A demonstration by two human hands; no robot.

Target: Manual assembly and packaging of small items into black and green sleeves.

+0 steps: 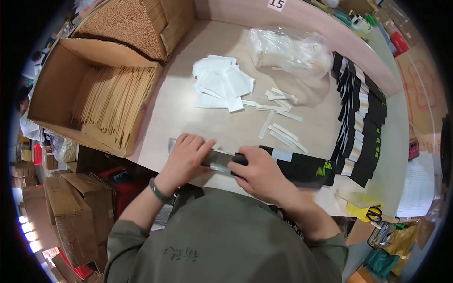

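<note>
At the table's front edge my left hand (188, 156) closes its fingers on the left end of a long packet. A shiny, see-through grey stretch of film (218, 161) spans the gap to my right hand (260, 170). That hand is curled, with a small dark piece (239, 159) between its thumb and fingers; its exact kind is unclear. To the right of my right hand lies a long black packaging sleeve (302, 169) with a white band and green print. It appears to continue under my right hand, which hides the join.
An open cardboard box (63, 85) of thin wooden sticks (113, 99) stands left, a fuller stick box (125, 21) behind it. White paper packets (222, 80), narrow white strips (283, 134) and a clear plastic bag (290, 49) lie mid-table. Stacked black sleeves (363, 122) line the right side.
</note>
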